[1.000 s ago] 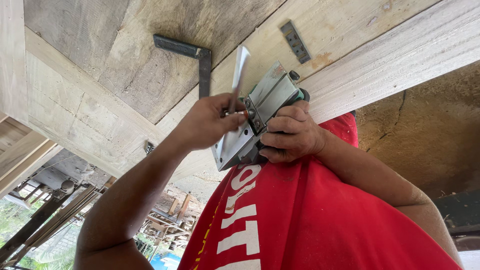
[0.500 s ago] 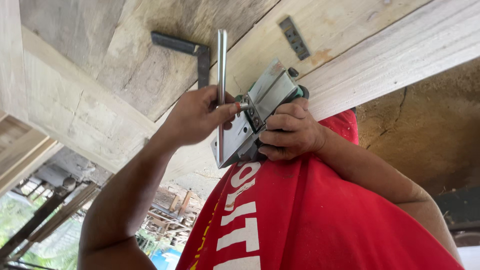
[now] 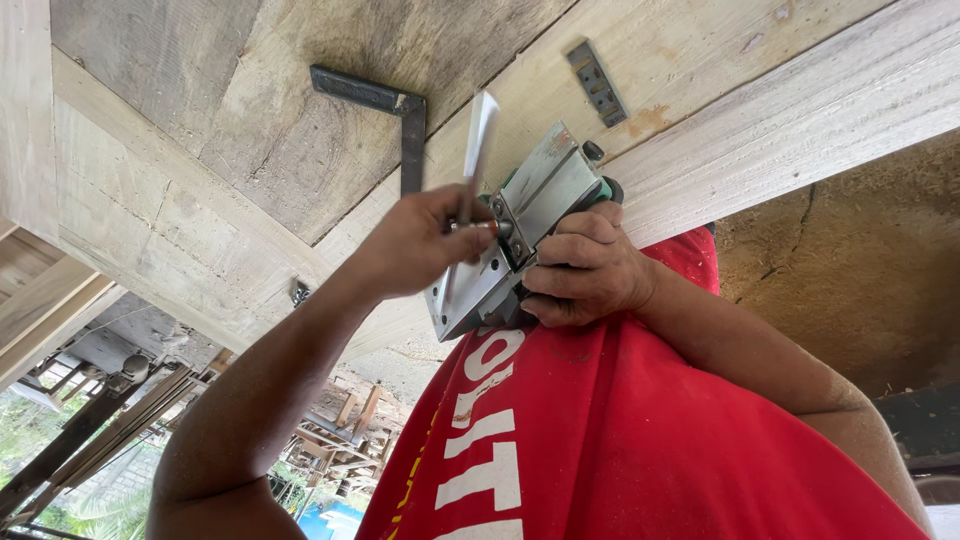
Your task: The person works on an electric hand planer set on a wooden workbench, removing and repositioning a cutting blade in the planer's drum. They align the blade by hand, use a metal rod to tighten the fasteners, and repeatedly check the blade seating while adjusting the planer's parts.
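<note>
**Planer held belly-up, thin tool at the blade drum**

Planer (image 3: 520, 235): electric hand planer, metal soleplate facing up and toward the camera, green body underneath. It sits mid-frame, pressed against the red shirt (image 3: 620, 440), just below the wooden beams (image 3: 800, 90).

Right hand (image 3: 585, 270): fingers wrapped tight round the body and the near edge of the soleplate. It carries the full weight.

Left hand (image 3: 420, 240): fingers pinched narrow on a thin metal tool (image 3: 478, 150), likely a wrench or key. The upper end is motion-blurred, so I can't tell exactly which. Its lower end meets the planer at the gap between the two sole sections.

Handling, my read:
- Heavy for its size, rigid, weight in the motor body. Grip the body, not the plate.
- Soleplate is smooth metal, looks slippery, edges hard.
- Cutter sits in that gap, so keep fingertips off it.
- Thin tool is light and stiff, easy to slip off a small bolt. Hold it low, near the head.

Also up there: steel square (image 3: 385, 110) and a small flat metal blade (image 3: 598, 82) lying on the wood, both well apart from the hands.
</note>
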